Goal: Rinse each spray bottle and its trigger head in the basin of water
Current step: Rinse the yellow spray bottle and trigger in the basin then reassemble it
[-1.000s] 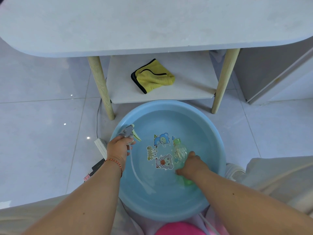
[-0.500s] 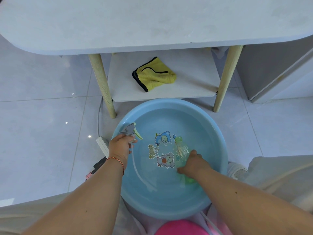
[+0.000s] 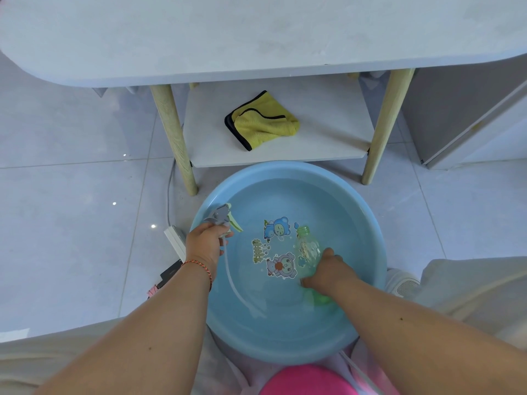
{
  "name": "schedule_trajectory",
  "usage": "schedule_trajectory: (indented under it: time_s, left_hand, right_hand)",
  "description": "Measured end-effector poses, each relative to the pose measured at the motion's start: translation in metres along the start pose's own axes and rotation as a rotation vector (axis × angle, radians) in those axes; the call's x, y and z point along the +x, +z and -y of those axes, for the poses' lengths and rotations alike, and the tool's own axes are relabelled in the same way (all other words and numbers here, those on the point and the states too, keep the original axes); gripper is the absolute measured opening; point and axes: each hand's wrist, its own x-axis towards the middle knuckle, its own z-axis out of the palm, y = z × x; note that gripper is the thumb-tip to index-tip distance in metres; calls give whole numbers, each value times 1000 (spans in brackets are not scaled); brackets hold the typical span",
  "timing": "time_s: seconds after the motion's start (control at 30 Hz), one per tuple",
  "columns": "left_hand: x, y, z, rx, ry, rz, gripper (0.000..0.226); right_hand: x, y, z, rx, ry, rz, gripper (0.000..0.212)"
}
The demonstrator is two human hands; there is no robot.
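Head view, looking down at floor level. Blue basin [image 3: 368, 212] sits on the tiled floor in the lower centre of the frame, filled with water; cartoon stickers [image 3: 278, 252] show on its bottom.

Left hand [image 3: 206, 245], at the basin's left rim: fingers curled round the trigger head [image 3: 221, 216], gripping it at its collar. The grey head and its pale green lever stick out above the hand, over the rim. The white dip tube [image 3: 236, 283] trails from under the hand down and to the right into the water. A red cord bracelet [image 3: 199, 266] circles the wrist.

Right hand [image 3: 328, 272], right of centre in the basin: fingers wrapped over the clear green spray bottle [image 3: 308, 246], holding it on its side in the water. The bottle's open threaded neck points to the upper part of the frame; its base is hidden under the hand.

Above the basin: white table [image 3: 256, 38] with wooden legs; a yellow cloth [image 3: 265, 124] with black edging lies on its lower shelf. White power strip [image 3: 175, 238] on the floor just left of the basin. Pink object [image 3: 308, 380] at bottom edge, unidentifiable.
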Motion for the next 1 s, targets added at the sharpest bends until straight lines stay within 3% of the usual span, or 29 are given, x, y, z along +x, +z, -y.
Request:
schedule_trajectory:
  time_s: [0.33,0.57,0.73,1.0]
  left_hand:
    - [0,-1,-4,-19,-5,3,7]
    - [9,5,-33,-291,-13,-36,8]
    - [3,7,-70,-573,74,-33,6]
    - [-23,-3,-123,-797,257,-45,5]
  right_hand:
    - [6,1,1,29,34,32,93]
    - [17,-3,0,452,23,-31,99]
    - [13,-15,1,643,-110,-184,91]
    - [-10,-34,13,678,-390,-400,82]
